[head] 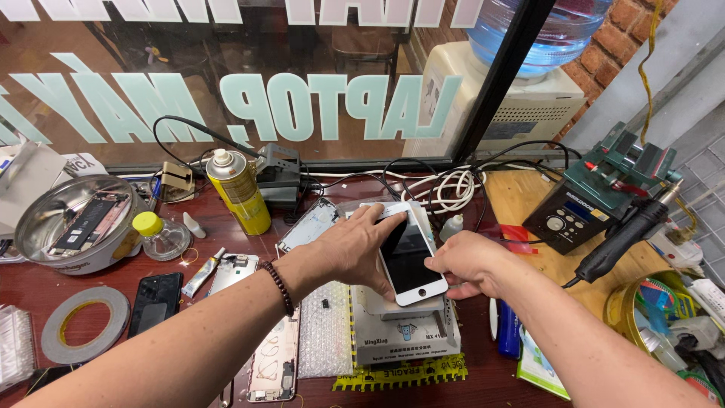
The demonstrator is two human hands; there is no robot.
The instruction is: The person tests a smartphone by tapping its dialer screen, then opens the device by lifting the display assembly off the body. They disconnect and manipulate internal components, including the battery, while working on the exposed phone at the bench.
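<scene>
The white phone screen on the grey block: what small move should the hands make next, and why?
Probably press it flat and square. The white phone screen lies tilted across the grey block, the left hand covering its top edge and the right hand pinching its lower right side.

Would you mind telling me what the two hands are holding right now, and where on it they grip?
Both hold a white-framed phone screen lying on a grey box. The left hand presses its upper-left edge; the right hand pinches its lower-right edge.
</scene>
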